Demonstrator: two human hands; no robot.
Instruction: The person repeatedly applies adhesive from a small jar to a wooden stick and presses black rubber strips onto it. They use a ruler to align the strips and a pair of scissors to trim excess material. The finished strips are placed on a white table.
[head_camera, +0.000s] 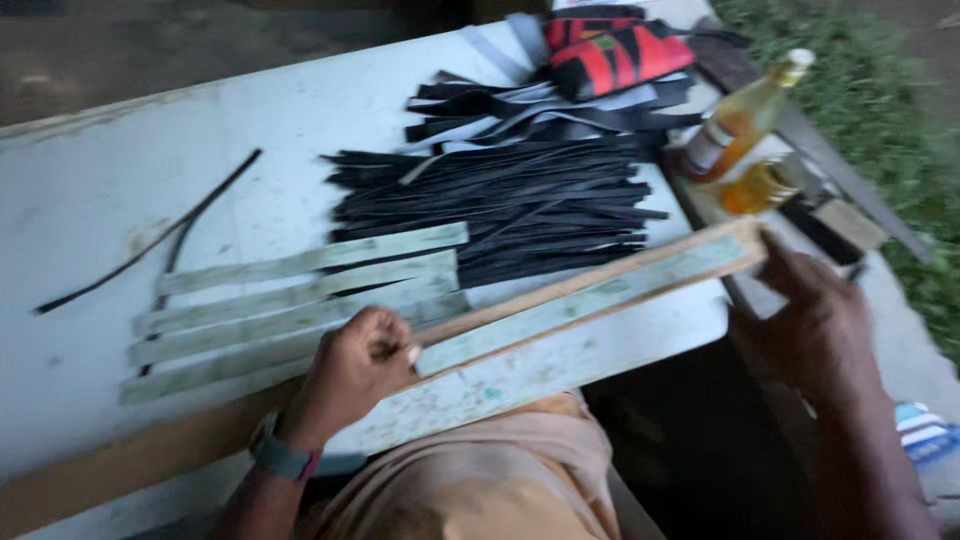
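Note:
My left hand (355, 368) is closed around the near end of a long wooden slat (600, 280) with a pale green painted face. My right hand (810, 320) grips the slat's far end near the table's right edge. The slat lies slanted across the front of a white table (100, 180). Beside my left hand, several pale green strips (300, 290) lie side by side on the table. Behind them sits a heap of thin black strips (500, 200).
A red and black cloth (605, 50) lies at the table's far end. Two bottles of amber liquid (745, 120) stand at the right edge. A single curved black strip (150, 240) lies on the left. Grass (900, 100) borders the right side.

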